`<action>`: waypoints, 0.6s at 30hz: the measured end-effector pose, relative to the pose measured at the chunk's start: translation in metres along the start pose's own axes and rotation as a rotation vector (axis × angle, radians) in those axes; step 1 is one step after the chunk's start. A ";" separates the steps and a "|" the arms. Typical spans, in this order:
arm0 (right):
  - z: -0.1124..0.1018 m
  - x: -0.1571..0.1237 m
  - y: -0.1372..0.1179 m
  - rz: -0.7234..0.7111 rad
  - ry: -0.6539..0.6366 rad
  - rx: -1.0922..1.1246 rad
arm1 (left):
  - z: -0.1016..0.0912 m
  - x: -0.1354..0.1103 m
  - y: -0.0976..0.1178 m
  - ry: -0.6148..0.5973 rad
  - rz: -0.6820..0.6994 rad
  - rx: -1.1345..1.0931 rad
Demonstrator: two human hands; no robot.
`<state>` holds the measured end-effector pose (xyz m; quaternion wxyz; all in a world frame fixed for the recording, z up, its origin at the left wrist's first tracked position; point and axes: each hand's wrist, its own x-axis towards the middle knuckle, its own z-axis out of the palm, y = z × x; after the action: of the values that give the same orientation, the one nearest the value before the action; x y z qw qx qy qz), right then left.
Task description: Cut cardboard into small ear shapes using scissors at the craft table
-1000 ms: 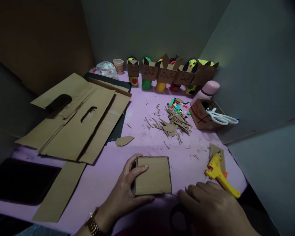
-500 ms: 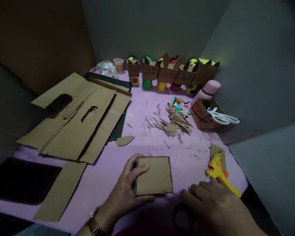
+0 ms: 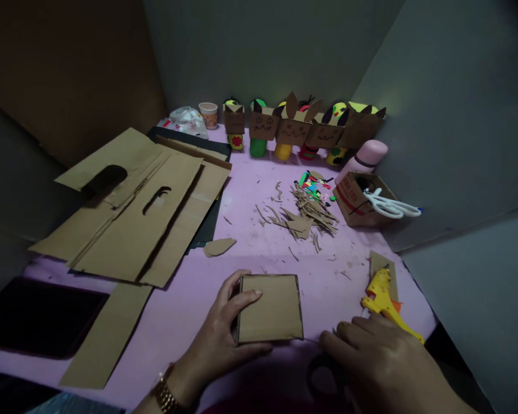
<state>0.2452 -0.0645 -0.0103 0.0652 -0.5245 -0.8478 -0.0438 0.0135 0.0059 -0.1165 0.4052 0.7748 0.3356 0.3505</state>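
My left hand [image 3: 216, 339] grips the left edge of a square cardboard piece [image 3: 270, 307] lying on the pink table [image 3: 250, 259], thumb on top and fingers under. My right hand [image 3: 380, 362] is curled shut at the square's lower right corner. It holds dark-handled scissors [image 3: 323, 376]; one loop shows below the fingers and a thin blade tip touches the square's bottom edge. A gold watch sits on my left wrist.
A yellow glue gun [image 3: 386, 305] lies right of my right hand. Large cardboard sheets [image 3: 133, 213] cover the left side, with a black mat [image 3: 34, 316] and a cardboard strip [image 3: 107, 333] nearer. Scraps [image 3: 306, 213], a small box [image 3: 354, 198] with white scissors [image 3: 388, 206], and cardboard figures [image 3: 293, 132] lie farther back.
My right hand has slid slightly right and down along the square's bottom edge. The left hand and the square have stayed in place.
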 end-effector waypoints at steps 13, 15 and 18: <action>0.000 0.001 0.000 -0.031 0.079 -0.006 | 0.000 0.001 -0.003 -0.009 0.031 -0.004; 0.000 0.002 -0.001 -0.047 0.101 -0.010 | 0.000 0.001 -0.003 -0.008 0.043 -0.007; 0.001 0.001 -0.001 -0.050 0.100 -0.024 | 0.001 0.002 -0.003 -0.005 0.051 0.000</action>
<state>0.2433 -0.0638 -0.0111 0.0999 -0.5012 -0.8556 -0.0815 0.0143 0.0084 -0.1186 0.3969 0.7839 0.3148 0.3590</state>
